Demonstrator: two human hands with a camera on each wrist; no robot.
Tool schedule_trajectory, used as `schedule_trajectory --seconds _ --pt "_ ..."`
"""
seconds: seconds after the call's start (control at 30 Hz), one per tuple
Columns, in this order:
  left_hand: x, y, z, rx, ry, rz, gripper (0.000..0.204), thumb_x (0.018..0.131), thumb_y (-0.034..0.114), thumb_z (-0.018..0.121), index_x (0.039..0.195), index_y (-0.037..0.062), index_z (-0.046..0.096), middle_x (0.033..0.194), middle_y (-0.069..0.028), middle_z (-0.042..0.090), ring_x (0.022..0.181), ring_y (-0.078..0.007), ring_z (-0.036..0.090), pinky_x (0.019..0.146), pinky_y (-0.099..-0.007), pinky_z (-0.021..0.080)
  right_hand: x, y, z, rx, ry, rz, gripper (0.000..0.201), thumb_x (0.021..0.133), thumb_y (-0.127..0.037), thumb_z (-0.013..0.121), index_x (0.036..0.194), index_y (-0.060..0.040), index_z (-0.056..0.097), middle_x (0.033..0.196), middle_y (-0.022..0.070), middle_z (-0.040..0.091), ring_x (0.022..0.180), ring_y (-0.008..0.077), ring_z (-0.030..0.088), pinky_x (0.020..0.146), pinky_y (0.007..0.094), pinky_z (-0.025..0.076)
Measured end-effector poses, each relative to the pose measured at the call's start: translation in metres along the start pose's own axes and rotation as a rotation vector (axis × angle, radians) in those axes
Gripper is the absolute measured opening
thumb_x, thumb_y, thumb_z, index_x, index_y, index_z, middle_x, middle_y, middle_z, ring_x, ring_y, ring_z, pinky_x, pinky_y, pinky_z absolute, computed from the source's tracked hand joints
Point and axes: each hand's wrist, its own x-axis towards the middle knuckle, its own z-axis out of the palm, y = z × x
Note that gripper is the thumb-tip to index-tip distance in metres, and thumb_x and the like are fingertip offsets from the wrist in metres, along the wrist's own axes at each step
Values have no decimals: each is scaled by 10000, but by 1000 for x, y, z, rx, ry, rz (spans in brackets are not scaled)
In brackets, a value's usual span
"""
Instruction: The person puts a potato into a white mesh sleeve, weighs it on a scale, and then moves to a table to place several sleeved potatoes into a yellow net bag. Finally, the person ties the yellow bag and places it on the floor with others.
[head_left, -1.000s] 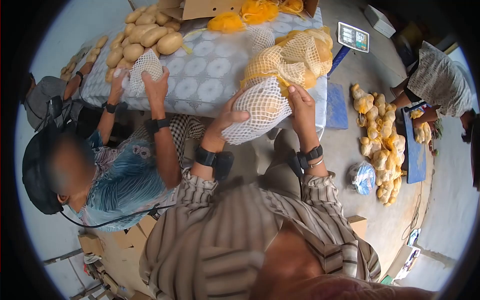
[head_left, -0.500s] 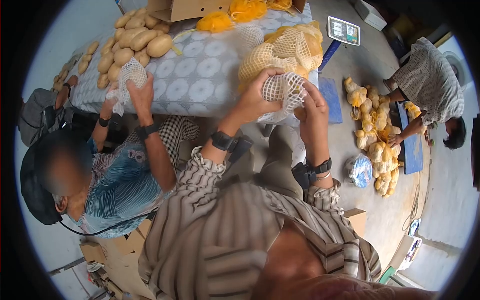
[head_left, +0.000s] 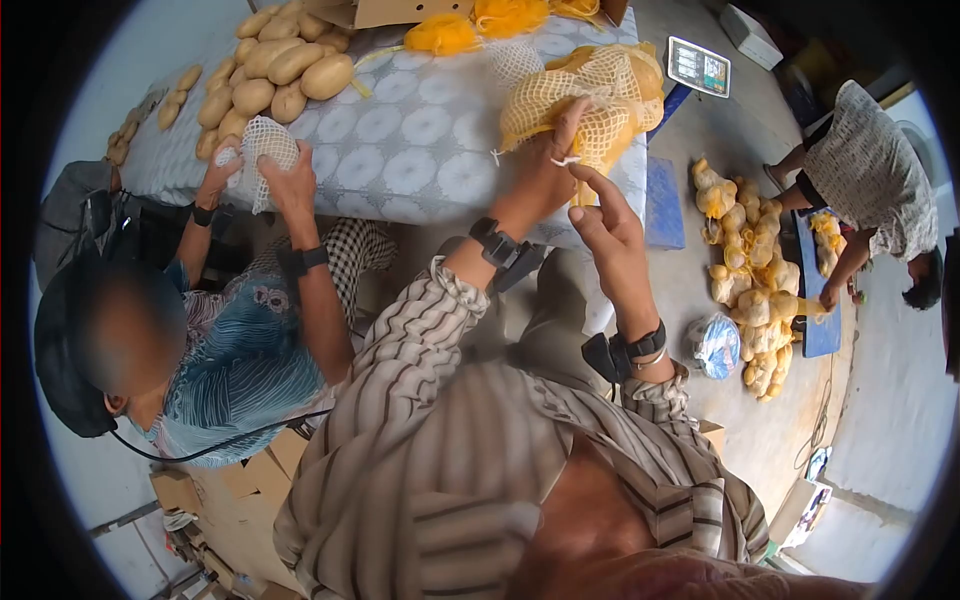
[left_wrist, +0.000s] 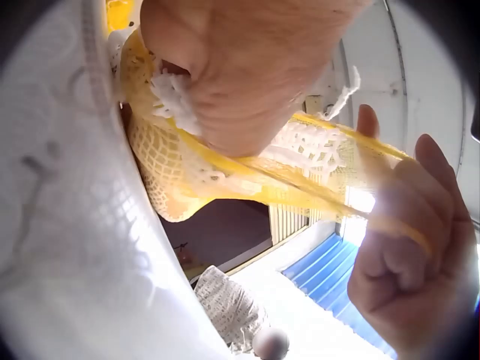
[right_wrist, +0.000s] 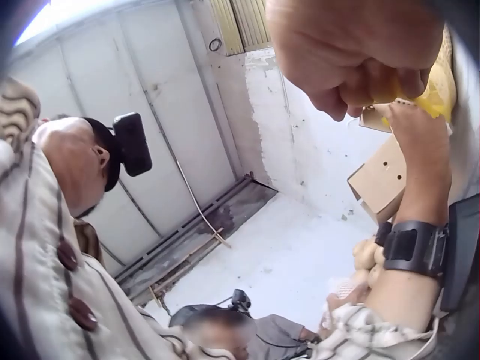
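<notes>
At the table's right end lies a yellow mesh bag (head_left: 625, 105) of potatoes in white foam netting. My left hand (head_left: 545, 180) is at its mouth, one finger stretched over the mesh. White foam netting (left_wrist: 304, 146) shows beneath that hand in the left wrist view; most of its fingers are hidden, and I cannot tell whether they grip anything. My right hand (head_left: 622, 245) holds the bag's edge, index finger raised and the other fingers curled. Yellow mesh strands (left_wrist: 300, 191) stretch taut to it. In the right wrist view its curled fingers (right_wrist: 360, 94) grip the yellow mesh.
Bare potatoes (head_left: 270, 75) are piled on the patterned tablecloth (head_left: 410, 150). Beside me a person in a blue top (head_left: 240, 350) holds a white foam sleeve (head_left: 268, 160). Yellow net bags (head_left: 440, 35) lie by a cardboard box. Right: a scale (head_left: 700, 67), filled bags (head_left: 760, 300) and a bending person.
The foam-netted potato held between both hands has gone from there to the yellow bag. My left hand has moved up and right onto the bag; my right hand now pulls at its mesh.
</notes>
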Motion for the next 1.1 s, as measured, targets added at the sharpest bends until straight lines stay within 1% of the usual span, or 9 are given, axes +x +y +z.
schedule_trajectory --seconds 0.13,0.27,0.37,0.43,0.47,0.57,0.97,1.03,1.1 --pt "-12 5 4 -145 -10 -30 841 787 -23 577 1484 83 118 1406 -248 395 1294 -399 402 1088 -461 299 22 25 -10 213 87 181 374 906 -160 594 1250 -16 575 997 6 635 847 48 568 764 191 452" --pt "-34 15 -11 -278 -121 -156 829 799 -37 566 1496 72 131 1414 -244 399 1301 -371 416 1081 -452 317 25 36 -8 231 117 119 323 914 -152 591 1207 -18 617 989 6 636 836 57 583 748 193 461" --pt "-51 15 -28 -260 -10 -186 710 791 -52 577 1439 41 301 1381 -207 444 1199 -316 522 984 -406 427 22 35 -6 200 128 120 289 921 -133 587 1182 -19 639 898 -24 621 749 31 547 666 173 435" --pt "-58 13 -43 -277 170 -476 564 792 -55 580 1332 30 443 1304 -158 512 1011 -234 610 804 -330 508 23 37 -7 155 134 129 276 919 -118 591 1171 -19 648 812 -57 585 673 6 482 596 154 380" --pt "-55 11 -46 -111 260 -425 498 796 -50 575 1276 38 476 1175 -124 583 857 -185 617 672 -305 508 22 39 -7 163 135 133 276 919 -118 591 1171 -19 648 812 -57 585 673 6 482 596 154 380" --pt "-52 -18 -48 5 217 -361 467 796 -39 583 1247 40 496 1099 -130 613 814 -198 628 664 -306 508 21 42 -5 160 161 93 259 931 -164 582 1156 -72 671 712 -112 529 540 -21 346 480 156 238" --pt "-48 -30 -37 -223 107 -512 194 868 30 636 1024 -17 530 814 -22 606 713 -53 541 624 -199 447 14 39 -11 139 151 65 255 936 -184 586 1146 -71 674 800 -95 582 580 -18 379 508 153 286" --pt "-48 -19 -38 -245 96 -518 169 884 40 619 1014 -16 528 805 -12 586 699 -44 513 607 -196 427 12 36 -14 158 145 93 236 920 -139 590 1107 -25 678 887 -44 636 753 22 523 677 175 433" --pt "-50 -3 -36 -270 68 -515 146 900 49 603 1005 -16 525 796 -1 565 686 -36 486 590 -194 407 9 36 -18 161 117 91 236 926 -161 587 1093 -22 680 881 -35 638 764 30 528 688 187 438"
